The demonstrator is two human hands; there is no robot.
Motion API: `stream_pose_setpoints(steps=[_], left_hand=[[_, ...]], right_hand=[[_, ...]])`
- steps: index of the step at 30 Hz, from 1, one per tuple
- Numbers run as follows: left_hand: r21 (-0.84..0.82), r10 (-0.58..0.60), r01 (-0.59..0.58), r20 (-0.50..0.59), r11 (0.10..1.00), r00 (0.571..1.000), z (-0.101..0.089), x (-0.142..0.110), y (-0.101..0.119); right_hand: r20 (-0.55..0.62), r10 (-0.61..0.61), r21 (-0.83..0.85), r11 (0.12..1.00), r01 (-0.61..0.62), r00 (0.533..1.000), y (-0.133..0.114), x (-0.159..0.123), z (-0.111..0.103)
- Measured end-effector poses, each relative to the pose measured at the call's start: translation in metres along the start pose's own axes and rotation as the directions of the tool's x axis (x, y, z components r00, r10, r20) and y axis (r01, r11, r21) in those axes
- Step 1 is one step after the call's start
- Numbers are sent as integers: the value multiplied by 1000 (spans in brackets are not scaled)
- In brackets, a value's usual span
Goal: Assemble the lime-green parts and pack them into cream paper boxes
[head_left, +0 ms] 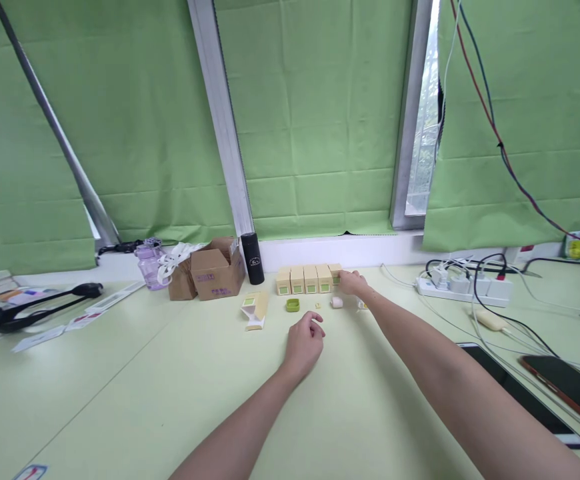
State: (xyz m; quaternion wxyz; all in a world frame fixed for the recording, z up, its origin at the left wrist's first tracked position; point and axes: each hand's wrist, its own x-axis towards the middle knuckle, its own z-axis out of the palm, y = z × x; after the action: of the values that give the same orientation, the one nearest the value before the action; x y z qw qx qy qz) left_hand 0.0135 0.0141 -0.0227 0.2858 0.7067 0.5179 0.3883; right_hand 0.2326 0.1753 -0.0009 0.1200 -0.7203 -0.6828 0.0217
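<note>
Several small tan boxes (pixel 311 279), each with a green-edged square on its front, stand in a tight row near the wall. At the right end of this row, my right hand (pixel 353 283) has its fingers closed on the last small box (pixel 335 272). My left hand (pixel 306 341) rests just over the table nearer to me, fingers loosely bent and apart, holding nothing. In front of the row lie an opened tan carton (pixel 255 311), a small green case (pixel 293 305), a tiny yellowish piece (pixel 319 305) and a pinkish-white piece (pixel 337 303). My right wrist partly hides another small white item (pixel 361 305).
Brown cardboard boxes (pixel 219 272), a black bottle (pixel 253 259) and a purple bottle (pixel 149 265) stand back left. A power strip (pixel 463 291) with cables lies right, near a tablet (pixel 520 393) and a phone (pixel 570 387). Black headphones (pixel 35 307) lie left.
</note>
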Motion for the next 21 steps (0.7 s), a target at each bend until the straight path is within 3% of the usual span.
stream_pose_setpoints(steps=[7, 13, 21], left_hand=[[76, 40, -42, 28, 996, 999, 1, 2, -5], [135, 35, -36, 13, 990, 999, -6, 5, -4], [393, 46, 26, -173, 919, 984, -32, 25, -10]], right_hand=[[-109, -8, 49, 999, 14, 994, -4, -23, -16], [-239, -44, 144, 986, 80, 970, -22, -80, -22], [-78, -182, 307, 931, 198, 980, -41, -178, 1]])
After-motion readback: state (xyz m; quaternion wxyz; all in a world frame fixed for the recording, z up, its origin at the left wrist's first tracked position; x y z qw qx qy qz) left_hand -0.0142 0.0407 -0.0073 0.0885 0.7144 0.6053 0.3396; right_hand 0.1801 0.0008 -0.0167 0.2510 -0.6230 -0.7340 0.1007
